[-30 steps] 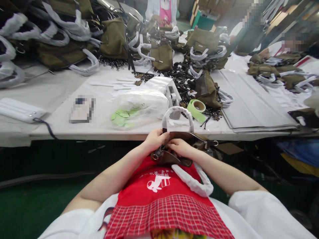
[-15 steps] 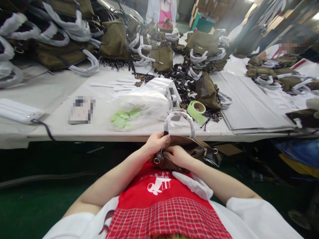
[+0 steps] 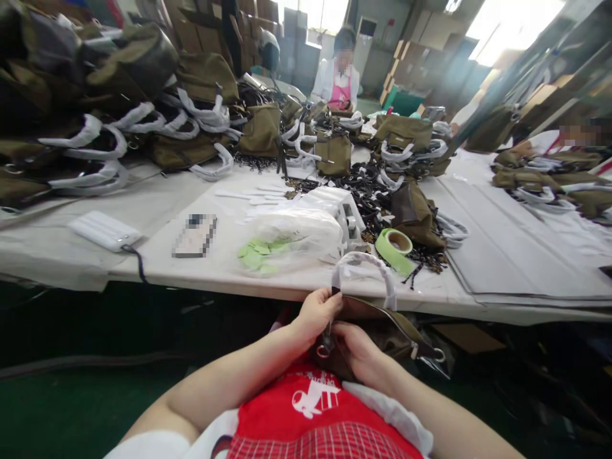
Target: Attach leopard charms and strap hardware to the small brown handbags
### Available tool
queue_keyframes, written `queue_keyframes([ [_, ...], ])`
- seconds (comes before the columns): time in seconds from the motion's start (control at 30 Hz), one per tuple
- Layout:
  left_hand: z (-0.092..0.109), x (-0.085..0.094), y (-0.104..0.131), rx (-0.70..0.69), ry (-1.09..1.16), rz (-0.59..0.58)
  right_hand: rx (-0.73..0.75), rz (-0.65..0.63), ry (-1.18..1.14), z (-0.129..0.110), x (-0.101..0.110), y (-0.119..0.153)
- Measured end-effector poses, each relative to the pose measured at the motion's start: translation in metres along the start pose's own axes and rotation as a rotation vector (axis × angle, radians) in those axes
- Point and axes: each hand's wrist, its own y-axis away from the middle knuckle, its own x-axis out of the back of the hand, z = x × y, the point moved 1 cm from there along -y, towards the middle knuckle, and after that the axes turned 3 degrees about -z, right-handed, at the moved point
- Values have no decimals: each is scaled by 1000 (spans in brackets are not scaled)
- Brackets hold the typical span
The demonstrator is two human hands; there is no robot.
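Observation:
An olive-brown handbag lies across my lap at the table's front edge, its zipped top facing up. Its carrying handle, wrapped in white paper, arches over the edge. My left hand pinches the bag at the left foot of that handle. Just below, my right hand has its fingers curled on the bag's near side, their tips partly hidden. Beside the fingers a metal ring hangs at the bag's left end. Another ring sits at the right end, near the zip pull.
On the white table lie a phone, a white power strip, a plastic bag with green pieces, and a roll of green tape. Piled handbags stand behind. A person in a pink apron is across the table.
My view has tilted up and swung left, so the scene sits lower and further right. Both hands stay on the handbag; the right hand's fingers have shifted slightly along its near side.

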Motion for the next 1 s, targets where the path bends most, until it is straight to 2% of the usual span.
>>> queue_keyframes([
  [0.07, 2, 0, 1, 4, -13, -18, -79, 77, -85, -7, 2, 3],
  [0.13, 4, -1, 1, 15, -21, -37, -98, 111, -147, -15, 3, 8],
  [0.27, 9, -4, 4, 72, -60, -91, -154, -10, -22, -20, 7, 18],
  [0.33, 11, -6, 5, 96, -94, -140, -116, -60, 159, -15, 8, 20],
  [0.4, 12, -8, 5, 95, -114, -177, 46, -50, 489, -11, 8, 21],
  [0.5, 14, -8, 3, 102, -181, -193, 274, 13, 1021, -10, 6, 22],
  [0.57, 17, -6, 1, 132, -279, -228, 350, 102, 1250, -17, 6, 27],
  [0.7, 27, 4, -4, 156, -489, -343, 452, 295, 1537, -40, 11, 42],
  [0.83, 37, 15, -11, 54, -586, -296, 475, 468, 1772, -62, 21, 54],
  [0.9, 39, 17, -14, 13, -574, -266, 477, 487, 1918, -68, 26, 57],
  [1.0, 40, 18, -19, -49, -583, -204, 503, 426, 1994, -70, 29, 58],
])
